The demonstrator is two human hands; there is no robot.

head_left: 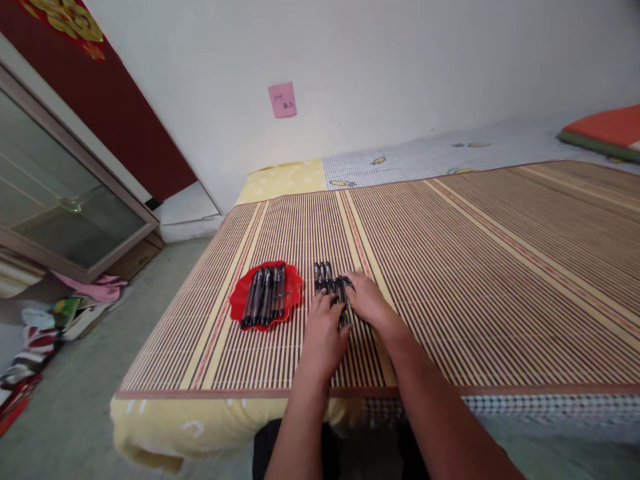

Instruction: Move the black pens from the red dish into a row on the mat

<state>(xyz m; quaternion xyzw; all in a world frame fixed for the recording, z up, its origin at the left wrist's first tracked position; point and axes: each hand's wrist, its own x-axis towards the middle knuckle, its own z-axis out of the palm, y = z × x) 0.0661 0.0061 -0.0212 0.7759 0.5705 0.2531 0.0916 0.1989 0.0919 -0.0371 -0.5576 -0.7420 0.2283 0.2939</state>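
A row of dark pens point(323, 271) lies side by side on the striped mat, partly covered by my hands. My left hand point(326, 323) rests over the near part of this row, its fingers apart and the thumb out to the right. At the row's right side, my right hand point(366, 297) has curled fingers closed on a pen near its far end; its fingertips are partly hidden. To the left, a red scalloped plate point(235, 308) holds several more pens point(265, 293), lying roughly parallel with their ends over the near rim.
The striped mat point(450, 267) covers a bed beside a white wall. A pink note point(283, 100) is stuck on the wall. A folded orange and green cloth point(605, 130) lies at the far right. Assorted items point(37, 333) are on the floor by a glass-fronted cabinet point(65, 180).
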